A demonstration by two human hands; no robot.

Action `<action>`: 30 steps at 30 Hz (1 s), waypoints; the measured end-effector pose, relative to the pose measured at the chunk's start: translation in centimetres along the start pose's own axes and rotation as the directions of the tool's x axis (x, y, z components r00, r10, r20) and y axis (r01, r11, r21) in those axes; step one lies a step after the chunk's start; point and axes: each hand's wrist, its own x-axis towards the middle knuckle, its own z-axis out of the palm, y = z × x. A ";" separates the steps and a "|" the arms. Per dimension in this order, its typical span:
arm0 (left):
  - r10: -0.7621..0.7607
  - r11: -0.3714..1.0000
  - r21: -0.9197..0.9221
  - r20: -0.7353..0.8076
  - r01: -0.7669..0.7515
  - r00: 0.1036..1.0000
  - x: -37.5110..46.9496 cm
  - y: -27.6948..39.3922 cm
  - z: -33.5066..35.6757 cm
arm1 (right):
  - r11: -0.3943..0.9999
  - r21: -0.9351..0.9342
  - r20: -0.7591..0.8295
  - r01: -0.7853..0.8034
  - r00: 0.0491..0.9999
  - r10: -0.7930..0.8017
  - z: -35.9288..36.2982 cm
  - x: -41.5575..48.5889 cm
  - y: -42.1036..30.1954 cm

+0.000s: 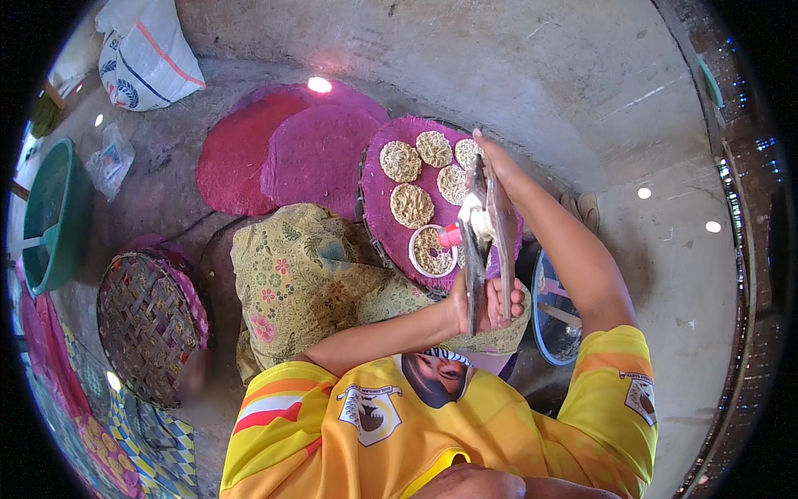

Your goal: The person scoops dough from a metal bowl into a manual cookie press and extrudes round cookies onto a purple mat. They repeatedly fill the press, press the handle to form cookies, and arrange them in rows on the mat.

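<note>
Both of my hands hold a wooden hand press (pixel 477 249) with two long bars, tilted on edge. Near my body my left hand (pixel 464 302) grips its close end, fingers wrapped around the bars. At the far end my right hand (pixel 495 156) holds the other side. A red cylinder (pixel 449 236) sticks out of the press over a white ring (pixel 416 261). Inside that ring lie pale noodle strands (pixel 427 246). Several round noodle cakes (pixel 412 206) sit on a magenta cloth (pixel 389 134) over a round woven tray; the press hides some.
Red and purple round mats (pixel 321 159) overlap beyond my patterned skirt (pixel 287 280). On the left are a woven tray (pixel 146 327) and a green basin (pixel 65 181). A blue-rimmed basin (pixel 541 312) stands at right. A white sack (pixel 146 59) rests by the wall.
</note>
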 end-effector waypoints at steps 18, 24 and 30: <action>0.144 0.989 0.058 -0.599 -0.136 0.788 -1.3 -4.2 4.9 | 0.967 -0.242 -0.082 0.082 0.991 -0.104 1.8 -3.4 2.0; 0.003 0.998 0.055 -0.056 0.000 0.998 -1.5 -3.7 4.1 | 0.970 0.238 0.127 0.055 0.988 -0.088 -0.5 -6.9 1.3; 0.017 1.000 0.009 0.327 -0.021 0.945 -1.9 -2.4 4.6 | 0.826 0.563 0.282 -0.018 0.944 -0.172 1.9 -7.1 9.9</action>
